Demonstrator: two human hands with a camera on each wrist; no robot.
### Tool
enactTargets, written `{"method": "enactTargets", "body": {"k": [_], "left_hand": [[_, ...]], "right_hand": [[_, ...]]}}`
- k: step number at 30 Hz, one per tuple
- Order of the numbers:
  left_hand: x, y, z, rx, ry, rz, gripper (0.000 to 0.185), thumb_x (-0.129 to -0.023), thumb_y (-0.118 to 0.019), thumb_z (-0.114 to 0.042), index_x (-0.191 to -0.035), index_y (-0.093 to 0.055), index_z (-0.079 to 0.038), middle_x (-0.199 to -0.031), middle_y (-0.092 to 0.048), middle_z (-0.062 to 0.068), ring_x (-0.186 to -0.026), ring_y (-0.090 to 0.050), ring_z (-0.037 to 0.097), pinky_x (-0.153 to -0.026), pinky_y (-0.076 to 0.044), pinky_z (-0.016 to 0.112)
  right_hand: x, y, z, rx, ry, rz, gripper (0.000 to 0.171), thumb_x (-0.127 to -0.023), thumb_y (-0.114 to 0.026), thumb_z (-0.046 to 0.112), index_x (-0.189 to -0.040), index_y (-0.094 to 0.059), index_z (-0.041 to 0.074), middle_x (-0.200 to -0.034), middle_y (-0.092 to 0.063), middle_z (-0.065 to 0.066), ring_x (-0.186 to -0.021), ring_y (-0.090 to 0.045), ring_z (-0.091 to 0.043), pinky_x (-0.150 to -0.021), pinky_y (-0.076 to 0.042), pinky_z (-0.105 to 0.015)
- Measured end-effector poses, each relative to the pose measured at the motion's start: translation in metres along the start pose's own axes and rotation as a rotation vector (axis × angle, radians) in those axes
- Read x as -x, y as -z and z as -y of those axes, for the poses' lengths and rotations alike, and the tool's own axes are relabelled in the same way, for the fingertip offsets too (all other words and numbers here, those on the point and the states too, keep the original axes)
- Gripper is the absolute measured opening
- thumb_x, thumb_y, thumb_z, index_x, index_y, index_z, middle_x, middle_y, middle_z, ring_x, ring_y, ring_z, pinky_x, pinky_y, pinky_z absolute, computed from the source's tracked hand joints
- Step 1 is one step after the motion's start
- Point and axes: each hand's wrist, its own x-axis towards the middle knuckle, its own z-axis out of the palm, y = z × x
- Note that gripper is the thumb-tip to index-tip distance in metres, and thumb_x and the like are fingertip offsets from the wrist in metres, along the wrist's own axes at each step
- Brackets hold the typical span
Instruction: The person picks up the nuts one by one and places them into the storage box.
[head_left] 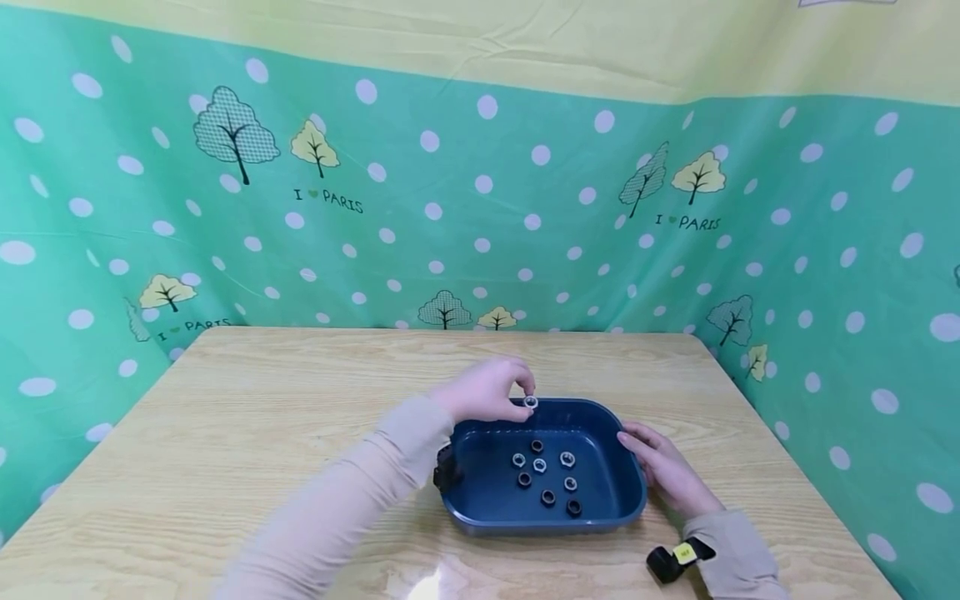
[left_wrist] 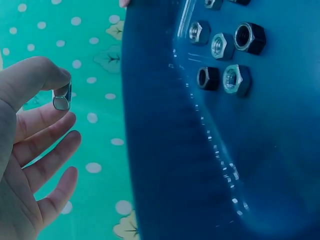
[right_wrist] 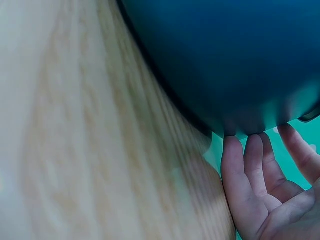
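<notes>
A small silver hex metal nut (head_left: 531, 402) is pinched between thumb and forefinger of the left hand (head_left: 486, 390), raised over the far rim of the dark blue plastic tray (head_left: 628, 487). The right hand (head_left: 663, 468) is laid flat, straight fingertips (right_wrist: 235, 150) pressed against the tray's outer wall.

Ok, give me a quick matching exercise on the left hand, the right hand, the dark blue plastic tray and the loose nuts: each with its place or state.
Things:
1. left hand
2. right hand
3. dark blue plastic tray
4. loose metal hex nuts

Places or states:
A. lying on the tray floor
B. fingertips against the tray's outer side
C. pinching one silver hex nut
D. standing on the light wooden table

Pairs: 1-C, 2-B, 3-D, 4-A
</notes>
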Motion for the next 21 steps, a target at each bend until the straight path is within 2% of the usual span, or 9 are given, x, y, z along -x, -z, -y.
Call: {"method": "enactTargets", "body": {"k": [4, 7, 13, 16, 21], "left_hand": [[-0.004, -0.007, 0.004, 0.034, 0.033, 0.009, 0.012, -0.082, -0.071, -0.019, -0.088, -0.065, -0.011, -0.098, -0.065, 0.001, -0.091, -0.06, 0.019, -0.08, -0.048, 0.029], [-0.006, -0.013, 0.004, 0.044, 0.058, 0.021, 0.011, -0.083, -0.071, -0.019, -0.088, -0.066, -0.011, -0.097, -0.065, 0.001, -0.092, -0.06, 0.018, -0.083, -0.049, 0.03], [-0.008, -0.02, 0.002, 0.035, 0.082, 0.049, 0.012, -0.082, -0.071, -0.02, -0.088, -0.066, -0.01, -0.093, -0.064, 0.0, -0.08, -0.054, 0.011, -0.073, -0.047, 0.024], [-0.009, -0.023, 0.001, 0.005, 0.093, 0.074, 0.012, -0.082, -0.072, -0.022, -0.086, -0.066, -0.012, -0.091, -0.063, -0.002, -0.079, -0.052, 0.009, -0.072, -0.046, 0.023], [-0.01, -0.027, -0.003, -0.113, 0.087, 0.15, 0.013, -0.08, -0.073, -0.024, -0.085, -0.067, -0.014, -0.089, -0.06, -0.005, -0.077, -0.052, 0.007, -0.071, -0.046, 0.021]], "right_hand": [[-0.001, 0.0, 0.0, -0.001, -0.003, -0.002, 0.054, -0.097, -0.05, 0.032, -0.136, -0.04, -0.004, -0.109, -0.057, -0.002, -0.079, -0.056, -0.009, -0.061, -0.047, -0.021], [-0.001, 0.0, 0.0, -0.006, -0.005, -0.004, 0.053, -0.097, -0.05, 0.032, -0.136, -0.04, -0.004, -0.109, -0.057, -0.002, -0.079, -0.056, -0.009, -0.061, -0.047, -0.021], [-0.001, 0.0, 0.001, -0.009, -0.012, -0.011, 0.054, -0.097, -0.05, 0.032, -0.136, -0.039, -0.004, -0.117, -0.057, -0.008, -0.084, -0.057, -0.01, -0.067, -0.051, -0.023], [-0.001, -0.001, 0.001, -0.003, -0.02, -0.019, 0.055, -0.097, -0.05, 0.033, -0.136, -0.039, -0.003, -0.122, -0.054, -0.012, -0.087, -0.056, -0.011, -0.07, -0.051, -0.023], [0.0, -0.001, 0.001, -0.012, -0.015, -0.009, 0.054, -0.097, -0.05, 0.032, -0.136, -0.039, -0.004, -0.126, -0.053, -0.015, -0.09, -0.057, -0.01, -0.074, -0.052, -0.025]]}}
